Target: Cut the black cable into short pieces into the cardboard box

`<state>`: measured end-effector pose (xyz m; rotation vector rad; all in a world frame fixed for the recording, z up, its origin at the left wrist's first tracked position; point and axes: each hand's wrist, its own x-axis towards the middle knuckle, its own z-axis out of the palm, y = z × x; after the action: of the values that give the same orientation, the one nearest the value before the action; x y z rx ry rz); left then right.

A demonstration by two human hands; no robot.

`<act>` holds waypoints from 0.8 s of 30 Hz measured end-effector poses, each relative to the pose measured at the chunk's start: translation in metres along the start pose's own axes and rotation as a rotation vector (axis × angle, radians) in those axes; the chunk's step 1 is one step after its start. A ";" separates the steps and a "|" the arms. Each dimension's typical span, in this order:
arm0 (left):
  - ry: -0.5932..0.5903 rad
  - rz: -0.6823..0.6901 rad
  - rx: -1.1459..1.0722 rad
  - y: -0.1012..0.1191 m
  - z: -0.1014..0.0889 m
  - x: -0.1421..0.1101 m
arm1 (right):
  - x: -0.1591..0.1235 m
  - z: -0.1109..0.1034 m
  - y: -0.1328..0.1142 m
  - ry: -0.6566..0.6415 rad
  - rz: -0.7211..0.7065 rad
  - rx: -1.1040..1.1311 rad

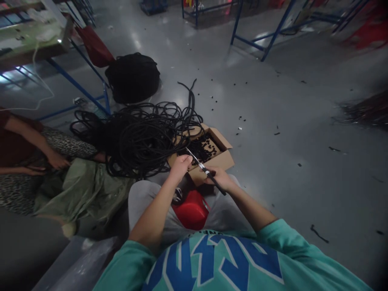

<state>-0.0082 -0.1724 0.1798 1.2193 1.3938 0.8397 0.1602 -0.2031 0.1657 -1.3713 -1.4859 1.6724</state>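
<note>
Near the carton [214,163] at twelve o'clock, scissors [206,170] are gripped by the right hand [220,178]; the left hand [181,165], fingers pinched narrow, contents unclear, could be nicked if black cord [142,141], heaped at ten o'clock, is snagged

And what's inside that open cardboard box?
Lots of small black pieces are inside the cardboard box. The left hand, scissors and black cords hide parts of it, and you can't see what's under the pile.
</note>
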 end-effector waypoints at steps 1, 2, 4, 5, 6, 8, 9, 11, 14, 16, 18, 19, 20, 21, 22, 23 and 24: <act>-0.006 -0.012 -0.008 0.001 0.000 0.001 | 0.001 -0.002 0.000 -0.022 0.024 0.004; -0.011 -0.027 -0.020 0.002 -0.001 0.002 | 0.002 -0.004 0.000 -0.053 0.047 0.019; -0.036 -0.073 -0.072 0.005 -0.002 0.002 | 0.004 -0.007 -0.002 -0.117 0.062 0.070; -0.055 -0.102 -0.111 0.008 -0.003 0.001 | 0.005 -0.008 -0.004 -0.140 0.051 0.099; -0.080 -0.135 -0.156 0.010 -0.004 0.001 | 0.005 -0.009 -0.005 -0.155 0.030 0.125; -0.143 -0.199 -0.250 0.014 -0.007 0.000 | 0.006 -0.009 -0.008 -0.168 -0.012 0.145; -0.178 -0.223 -0.292 0.015 -0.008 -0.001 | 0.007 -0.009 -0.009 -0.165 -0.027 0.140; -0.240 -0.260 -0.361 0.017 -0.011 0.000 | 0.007 -0.007 -0.009 -0.143 -0.046 0.111; -0.294 -0.296 -0.428 0.016 -0.015 0.002 | 0.006 -0.004 -0.007 -0.093 -0.074 0.056; -0.312 -0.314 -0.448 0.015 -0.016 0.003 | 0.006 -0.003 -0.005 -0.060 -0.084 0.034; -0.321 -0.322 -0.446 0.014 -0.016 0.004 | 0.006 -0.002 -0.004 -0.024 -0.090 0.020; -0.315 -0.305 -0.437 0.013 -0.015 0.004 | 0.006 -0.002 -0.004 -0.011 -0.094 0.017; -0.295 -0.268 -0.426 0.012 -0.014 0.004 | 0.006 -0.002 -0.004 -0.003 -0.094 0.013; -0.257 -0.212 -0.412 0.011 -0.012 0.003 | 0.005 -0.002 -0.005 0.004 -0.089 0.010; -0.205 -0.144 -0.392 0.010 -0.010 0.003 | 0.005 -0.002 -0.005 0.007 -0.078 0.009; -0.136 -0.070 -0.369 0.008 -0.009 0.003 | 0.005 -0.003 -0.006 0.008 -0.059 0.012; -0.068 -0.018 -0.330 0.006 -0.007 0.003 | 0.004 -0.003 -0.006 0.005 -0.034 0.020</act>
<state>-0.0134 -0.1673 0.1864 0.9704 1.1551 0.9636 0.1597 -0.1963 0.1704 -1.3312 -1.4779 1.6576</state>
